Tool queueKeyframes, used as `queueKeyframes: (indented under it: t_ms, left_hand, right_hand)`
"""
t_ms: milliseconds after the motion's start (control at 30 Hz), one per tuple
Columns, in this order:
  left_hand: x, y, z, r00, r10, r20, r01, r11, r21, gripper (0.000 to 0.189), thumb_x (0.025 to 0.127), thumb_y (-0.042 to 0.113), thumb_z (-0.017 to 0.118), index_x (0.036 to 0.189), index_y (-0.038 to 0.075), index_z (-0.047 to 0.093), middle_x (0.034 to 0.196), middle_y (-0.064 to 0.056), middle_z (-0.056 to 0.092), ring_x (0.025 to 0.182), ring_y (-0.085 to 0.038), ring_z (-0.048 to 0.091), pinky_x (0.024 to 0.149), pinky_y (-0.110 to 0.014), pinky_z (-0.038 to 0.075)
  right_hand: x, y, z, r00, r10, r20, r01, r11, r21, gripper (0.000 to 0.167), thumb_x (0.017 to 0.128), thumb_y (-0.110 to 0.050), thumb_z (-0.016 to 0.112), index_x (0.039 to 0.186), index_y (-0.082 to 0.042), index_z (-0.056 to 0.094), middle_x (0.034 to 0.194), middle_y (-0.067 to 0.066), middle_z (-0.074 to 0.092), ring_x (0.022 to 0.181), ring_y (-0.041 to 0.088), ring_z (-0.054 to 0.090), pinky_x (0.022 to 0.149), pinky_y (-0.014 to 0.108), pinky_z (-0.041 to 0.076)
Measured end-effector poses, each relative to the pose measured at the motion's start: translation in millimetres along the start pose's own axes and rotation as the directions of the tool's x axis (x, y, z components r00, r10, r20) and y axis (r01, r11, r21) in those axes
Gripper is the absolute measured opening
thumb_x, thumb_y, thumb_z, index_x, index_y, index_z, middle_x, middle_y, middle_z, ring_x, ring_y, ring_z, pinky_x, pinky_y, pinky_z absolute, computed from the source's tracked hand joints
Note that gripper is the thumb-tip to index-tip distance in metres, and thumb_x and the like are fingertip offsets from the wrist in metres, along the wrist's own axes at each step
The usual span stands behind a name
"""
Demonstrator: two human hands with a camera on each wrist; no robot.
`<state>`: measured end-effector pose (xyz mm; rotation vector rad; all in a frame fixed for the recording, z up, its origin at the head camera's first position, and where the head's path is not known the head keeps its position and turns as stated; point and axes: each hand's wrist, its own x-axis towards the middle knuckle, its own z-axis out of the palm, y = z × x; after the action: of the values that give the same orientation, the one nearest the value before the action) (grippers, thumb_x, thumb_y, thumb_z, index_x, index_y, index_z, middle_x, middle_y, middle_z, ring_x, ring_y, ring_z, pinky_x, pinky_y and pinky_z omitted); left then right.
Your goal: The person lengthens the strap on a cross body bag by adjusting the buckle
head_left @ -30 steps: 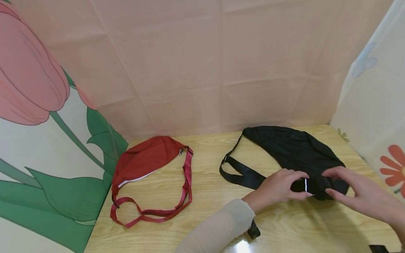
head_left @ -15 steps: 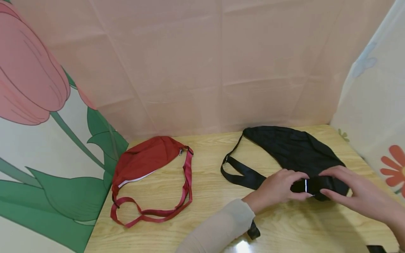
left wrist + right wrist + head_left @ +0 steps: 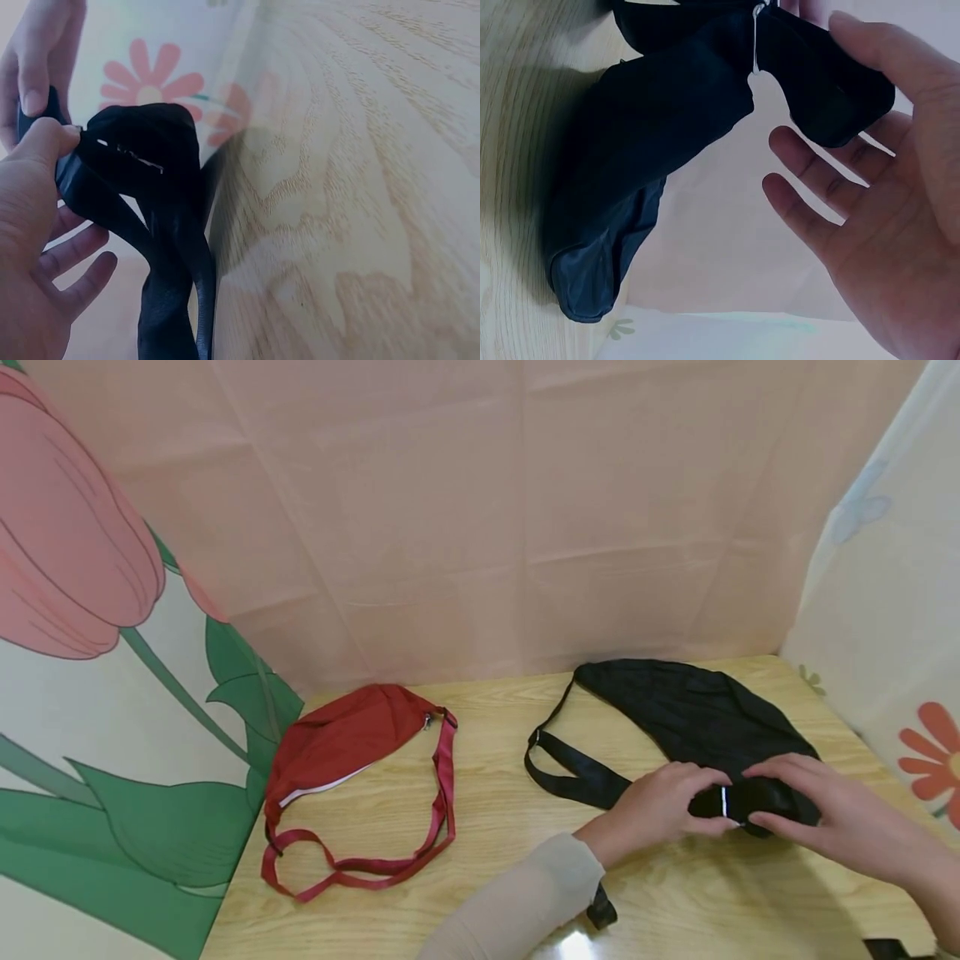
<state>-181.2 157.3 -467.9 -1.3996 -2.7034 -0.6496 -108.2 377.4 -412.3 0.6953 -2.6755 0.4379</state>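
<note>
A black waist bag (image 3: pixel 667 702) lies at the right of the table, its black strap (image 3: pixel 592 781) looping out to the left. My left hand (image 3: pixel 652 806) pinches the strap beside a thin metal slider (image 3: pixel 724 802). On the slider's other side my right hand (image 3: pixel 847 822) holds a folded loop of strap between thumb and fingers. The right wrist view shows this strap loop (image 3: pixel 840 97) bulging out from the slider, with the lower fingers spread apart from it. In the left wrist view, the thumb of my left hand (image 3: pixel 34 232) presses the strap near the slider.
A red waist bag (image 3: pixel 345 735) with a red strap (image 3: pixel 442 793) lies on the left of the wooden table (image 3: pixel 495 877). A black strap end (image 3: pixel 602 910) hangs below my left wrist. A pink cloth (image 3: pixel 435 527) stands behind the table.
My right hand has shifted left towards the slider, bringing the strap loop with it and bunching it up. My left hand has stayed in place.
</note>
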Motion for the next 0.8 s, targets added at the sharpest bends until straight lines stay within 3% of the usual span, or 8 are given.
queueKeyframes:
  t_ms: [100,300,500,633,800]
  left_hand:
    - [-0.9,-0.6,0.2,1.0,0.0,0.002,0.0,1.0,0.005,0.058,0.091,0.062,0.065,0.141,0.033,0.056,0.119,0.02,0.06,0.099,0.009,0.051,0.081,-0.006,0.04]
    - [-2.2,-1.0,-1.0,1.0,0.012,-0.007,-0.012,1.0,0.005,0.057,0.091,0.061,0.065,0.14,0.033,0.056,0.119,0.019,0.061,0.099,0.009,0.051,0.082,-0.005,0.04]
    - [-3.5,-1.6,-1.4,1.0,0.017,-0.009,-0.017,1.0,-0.001,0.056,0.092,0.06,0.065,0.14,0.033,0.057,0.122,0.018,0.06,0.103,0.009,0.051,0.083,-0.005,0.041]
    - [-4.0,-2.7,-1.0,1.0,0.023,-0.009,-0.023,1.0,0.004,0.056,0.092,0.06,0.064,0.14,0.032,0.056,0.122,0.017,0.061,0.102,0.008,0.052,0.082,-0.006,0.041]
    - [-4.2,-3.7,-1.0,0.999,0.033,-0.007,-0.033,0.999,0.005,0.057,0.093,0.061,0.064,0.141,0.033,0.055,0.121,0.018,0.06,0.101,0.009,0.051,0.081,-0.006,0.041]
  right_hand:
    - [0.0,-0.1,2.4,1.0,-0.012,-0.014,0.012,1.0,-0.012,0.06,0.061,-0.024,0.097,0.113,-0.026,0.068,0.109,-0.01,0.063,0.103,-0.009,0.048,0.083,0.003,0.034]
    - [-1.2,0.8,-2.8,1.0,0.027,-0.004,-0.026,0.997,0.067,0.054,0.068,-0.017,0.094,0.114,-0.027,0.067,0.108,-0.013,0.063,0.102,-0.012,0.048,0.08,0.003,0.035]
    - [-0.8,0.6,-5.7,0.997,0.069,0.03,-0.07,0.996,0.048,0.051,0.074,-0.023,0.092,0.116,-0.026,0.064,0.109,-0.011,0.062,0.103,-0.016,0.045,0.076,0.004,0.035]
    - [2.5,0.1,-2.1,0.998,0.047,0.033,-0.049,0.997,0.06,0.056,0.07,-0.025,0.094,0.118,-0.024,0.064,0.112,-0.008,0.064,0.104,-0.015,0.046,0.081,0.003,0.034]
    - [5.6,1.3,4.2,1.0,-0.029,-0.006,0.029,0.998,0.049,0.062,0.058,-0.021,0.099,0.111,-0.028,0.067,0.106,-0.014,0.063,0.101,-0.009,0.051,0.085,0.002,0.034]
